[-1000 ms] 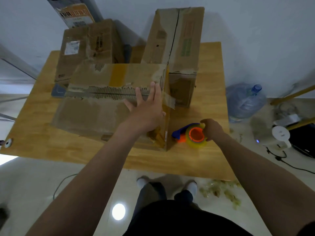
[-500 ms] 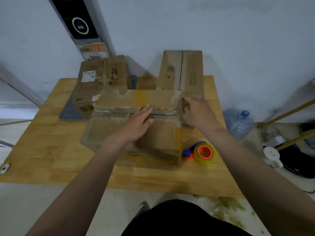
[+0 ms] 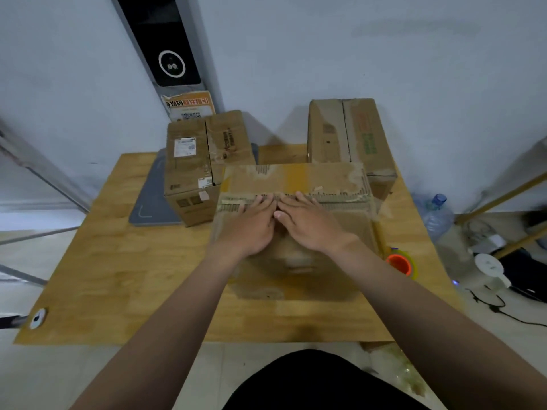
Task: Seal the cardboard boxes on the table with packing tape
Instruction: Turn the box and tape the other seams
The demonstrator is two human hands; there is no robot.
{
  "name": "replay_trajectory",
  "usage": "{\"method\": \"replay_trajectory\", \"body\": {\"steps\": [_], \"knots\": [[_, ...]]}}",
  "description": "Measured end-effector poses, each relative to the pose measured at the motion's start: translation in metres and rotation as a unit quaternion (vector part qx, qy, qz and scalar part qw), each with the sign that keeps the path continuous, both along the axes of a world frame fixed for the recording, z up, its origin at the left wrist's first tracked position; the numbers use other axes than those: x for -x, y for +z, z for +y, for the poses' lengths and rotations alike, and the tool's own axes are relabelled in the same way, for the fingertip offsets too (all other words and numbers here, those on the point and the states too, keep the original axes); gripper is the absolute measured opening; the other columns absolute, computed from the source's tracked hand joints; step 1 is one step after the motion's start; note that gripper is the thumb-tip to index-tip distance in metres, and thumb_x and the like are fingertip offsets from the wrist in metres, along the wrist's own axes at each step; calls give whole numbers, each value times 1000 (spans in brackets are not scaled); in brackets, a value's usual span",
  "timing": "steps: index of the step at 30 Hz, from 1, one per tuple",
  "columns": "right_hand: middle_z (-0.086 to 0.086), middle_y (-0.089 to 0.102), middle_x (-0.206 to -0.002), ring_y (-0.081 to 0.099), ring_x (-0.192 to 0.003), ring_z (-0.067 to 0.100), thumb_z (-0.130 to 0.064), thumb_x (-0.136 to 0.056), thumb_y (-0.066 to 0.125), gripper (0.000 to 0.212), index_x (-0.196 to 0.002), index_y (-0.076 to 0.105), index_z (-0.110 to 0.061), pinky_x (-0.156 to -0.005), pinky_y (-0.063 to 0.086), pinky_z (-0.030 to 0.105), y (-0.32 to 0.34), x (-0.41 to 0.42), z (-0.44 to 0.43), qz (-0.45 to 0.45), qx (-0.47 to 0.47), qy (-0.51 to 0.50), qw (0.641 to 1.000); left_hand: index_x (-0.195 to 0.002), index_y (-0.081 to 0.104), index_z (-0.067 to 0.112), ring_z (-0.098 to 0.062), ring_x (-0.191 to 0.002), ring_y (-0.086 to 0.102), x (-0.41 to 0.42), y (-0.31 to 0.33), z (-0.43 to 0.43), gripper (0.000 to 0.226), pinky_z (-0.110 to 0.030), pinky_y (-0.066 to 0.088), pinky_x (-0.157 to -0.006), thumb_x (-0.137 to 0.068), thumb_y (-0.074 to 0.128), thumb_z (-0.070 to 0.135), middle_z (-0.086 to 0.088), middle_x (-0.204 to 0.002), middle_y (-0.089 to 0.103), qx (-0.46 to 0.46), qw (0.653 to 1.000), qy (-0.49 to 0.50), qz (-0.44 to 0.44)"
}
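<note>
A large worn cardboard box (image 3: 299, 179) stands at the middle of the wooden table (image 3: 124, 270), its top flaps meeting in a ragged seam. My left hand (image 3: 251, 223) and my right hand (image 3: 307, 221) lie flat side by side on the near flap, fingertips at the seam, holding nothing. A tape dispenser (image 3: 401, 263) with an orange core and a yellowish roll lies on the table just right of the box. Two more boxes stand behind: a labelled box (image 3: 195, 161) at the back left and a taller box (image 3: 352, 134) at the back right.
A grey flat pad (image 3: 148, 202) lies under the back-left box. Right of the table on the floor are a water bottle (image 3: 438, 214), cables and a white device (image 3: 490, 266). A dark panel (image 3: 165, 42) leans on the wall behind.
My right hand left the tape dispenser on the table, went to the box's right end, then slid to the middle beside my left hand. The view pulled back and tilted up.
</note>
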State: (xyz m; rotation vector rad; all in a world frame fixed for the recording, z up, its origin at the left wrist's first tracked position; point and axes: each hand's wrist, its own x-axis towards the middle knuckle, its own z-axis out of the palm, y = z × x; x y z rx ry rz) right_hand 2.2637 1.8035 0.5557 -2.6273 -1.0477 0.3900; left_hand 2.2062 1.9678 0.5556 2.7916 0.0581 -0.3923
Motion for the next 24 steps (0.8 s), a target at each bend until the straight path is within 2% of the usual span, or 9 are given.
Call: {"method": "replay_trajectory", "body": {"steps": [4,10,15,20,22,24], "knots": [[-9,3,-169,-3,-156,17,-49,-108,10,60,-162,15,-24,-126,3,43,-13,5,-4,-21,46,-18,999,-165,1,15,-15,-158,-7,0,-3,3,61,-44,1,-128,-112,17,42,1,-172,-8,-41,999,-13,23],[-8,-3,-169,-6,-155,12,-50,-108,8,61,-162,10,-22,-125,-1,44,-15,6,-32,-31,74,-68,994,-164,-5,11,-18,-157,-12,0,-1,3,70,-45,0,-128,-109,14,52,-3,-171,-15,-43,998,-5,52],[-7,-5,-169,-6,-155,12,-54,-105,6,66,-162,8,-21,-125,1,47,-19,2,-62,-35,92,-156,983,-162,-10,6,-23,-157,-17,11,-6,10,81,-46,-4,-128,-105,7,61,-9,-169,-21,-75,995,55,46],[2,-5,-170,-6,-156,18,-58,-102,1,74,-162,5,-13,-125,2,47,-22,-1,-87,-40,112,-247,962,-163,-6,6,-26,-156,-18,18,-10,21,76,-44,-5,-128,-107,8,55,-13,-169,-20,-68,992,99,24],[6,-5,-170,0,-156,24,-56,-104,5,74,-161,5,-10,-124,6,47,-23,-3,-93,-29,101,-269,957,-163,-5,8,-28,-156,-20,20,-12,21,73,-46,-5,-127,-108,10,54,-14,-168,-21,-52,990,128,15],[12,1,-169,16,-153,33,-53,-106,15,72,-160,7,-6,-121,21,48,-22,-8,-97,-1,69,-284,956,-163,-1,9,-32,-156,-17,20,-14,21,72,-48,-2,-127,-109,17,52,-17,-169,-17,-27,986,161,-10]]}}
